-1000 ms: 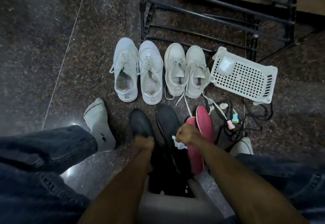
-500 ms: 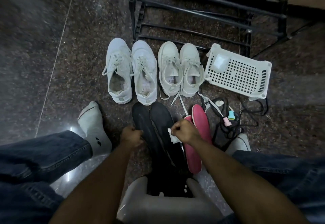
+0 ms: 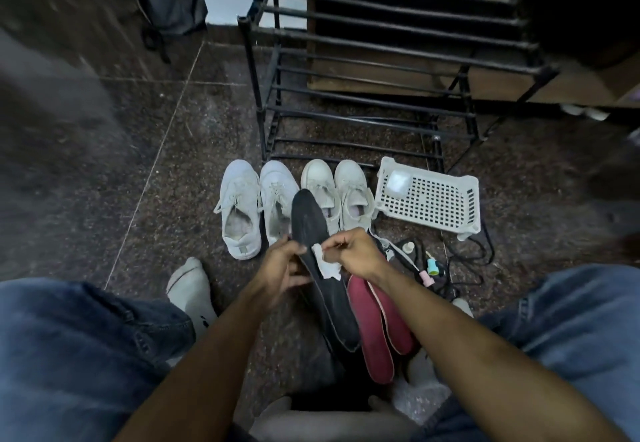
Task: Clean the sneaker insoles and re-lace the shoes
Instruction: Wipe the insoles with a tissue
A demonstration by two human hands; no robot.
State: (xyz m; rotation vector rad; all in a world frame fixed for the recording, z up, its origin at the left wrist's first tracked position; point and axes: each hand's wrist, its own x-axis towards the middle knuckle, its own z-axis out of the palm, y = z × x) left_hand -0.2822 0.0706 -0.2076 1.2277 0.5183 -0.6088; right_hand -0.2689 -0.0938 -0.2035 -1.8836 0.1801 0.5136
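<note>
A black metal shoe rack (image 3: 381, 70) fills the upper middle of the frame, its shelves bare, which fits with the shoes having been pulled down to the floor for work. Below it, at centre frame, two pairs of white sneakers (image 3: 294, 202) stand in a row, toes toward the rack and mouths open toward the seated person, an easy layout for lifting insoles out and threading laces. A white perforated basket (image 3: 436, 209) lies just to their right, a small packet in its corner. Dark cords and a few small caps or bottles lie in a tangle beneath it at right of centre; I cannot tell what each one is.

In the lower middle a pair of pink insoles (image 3: 381, 334) rests on the floor, seemingly waiting their turn. Just left of them the black insole (image 3: 311, 233) is lifted and angled up over the sneakers, heel end low near the knees, probably so its top face meets the light. It looks dark, matte and faintly dusty, with a thin pale edge.

The left hand (image 3: 280, 268) has its fingers closed round the insole's left edge, steadying it. The right hand (image 3: 353, 251) pinches a small white wipe (image 3: 325, 265) against the surface, apparently mid-clean
</note>
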